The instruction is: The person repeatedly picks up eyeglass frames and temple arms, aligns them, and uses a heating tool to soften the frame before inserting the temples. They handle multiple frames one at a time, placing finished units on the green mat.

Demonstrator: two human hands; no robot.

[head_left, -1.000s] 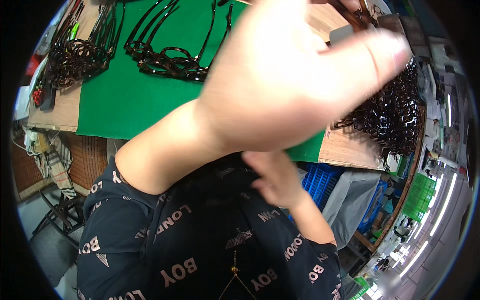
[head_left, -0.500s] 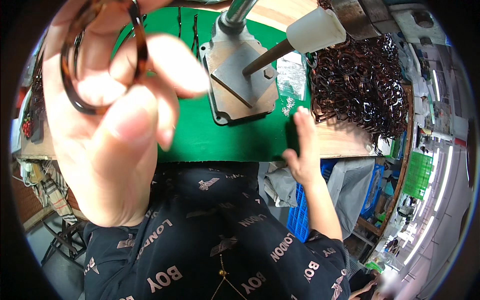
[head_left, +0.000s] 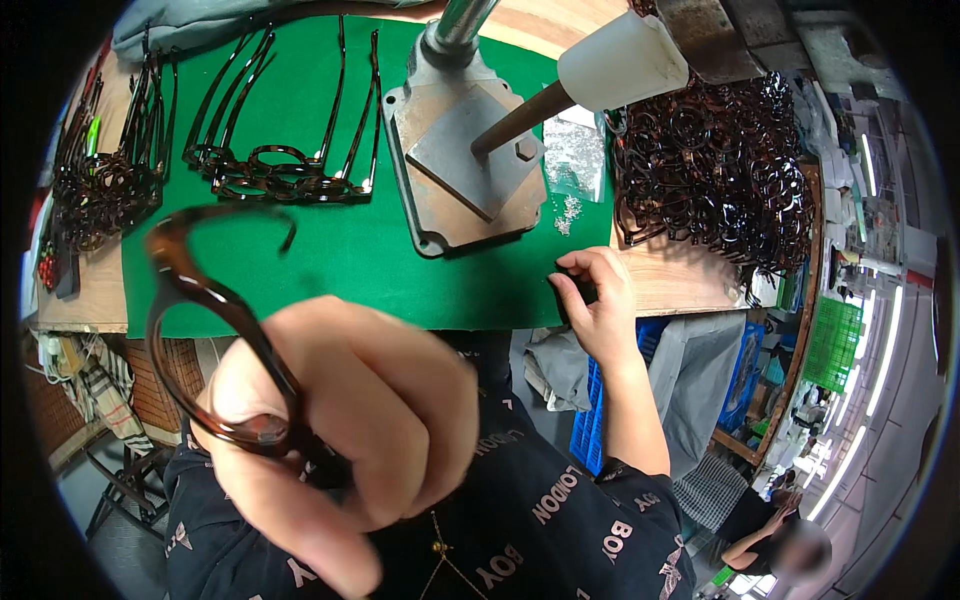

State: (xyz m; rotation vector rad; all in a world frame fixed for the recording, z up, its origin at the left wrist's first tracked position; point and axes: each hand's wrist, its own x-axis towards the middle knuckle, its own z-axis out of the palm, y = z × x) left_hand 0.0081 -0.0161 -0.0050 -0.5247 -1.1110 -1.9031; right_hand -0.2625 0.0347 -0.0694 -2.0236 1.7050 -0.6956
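While the left hand (head_left: 350, 410) pinches one brown glasses frame (head_left: 225, 305) up before the chest, the right hand (head_left: 605, 305) curls loosely by the green mat (head_left: 460, 295) (whether it grips anything, I cannot tell), work seemingly partway: several frames (head_left: 290, 187) laid out, a large heap (head_left: 710, 170) left.

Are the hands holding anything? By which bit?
The left hand holds brown glasses, seemingly by the middle of the front; the right hand looks empty.

The left hand (head_left: 360, 400), close to the camera, curls in a grip; the right hand (head_left: 604, 305), forearm (head_left: 636, 410) extended, has loosely bent fingers (head_left: 600, 262).
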